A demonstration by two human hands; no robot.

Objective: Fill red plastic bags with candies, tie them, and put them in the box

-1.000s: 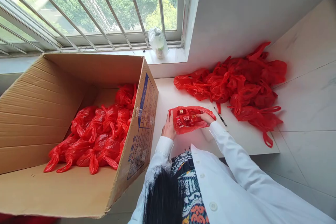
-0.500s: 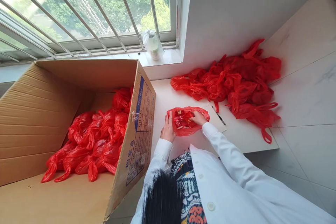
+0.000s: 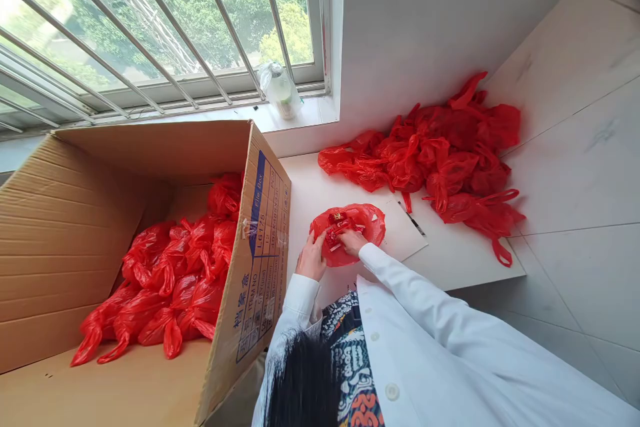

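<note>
An opened red plastic bag [image 3: 376, 217] lies on the white tabletop with several small red wrapped packets [image 3: 338, 217] inside. At the bag's left rim is my left hand [image 3: 311, 259], its fingers closed on the thin plastic. My right hand [image 3: 353, 242] reaches in over the near side, fingers bent down onto a red packet. Its fingertips are partly hidden among the packets. A white sheet or board [image 3: 403, 233] lies under the right part of the bag, with a dark pen [image 3: 413, 219] at its upper edge.
To the left stands a large open cardboard box [image 3: 267, 247] holding several tied red bags [image 3: 170, 273]. A heap of red plastic bags [image 3: 435, 153] lies along the wall at right. A bottle in a clear plastic bag [image 3: 281, 92] stands on the windowsill [image 3: 317, 110].
My right hand has moved left and nearer, deeper into the bag over the packets. My left hand has shifted slightly down the bag's left rim. The whole view has shifted a little.
</note>
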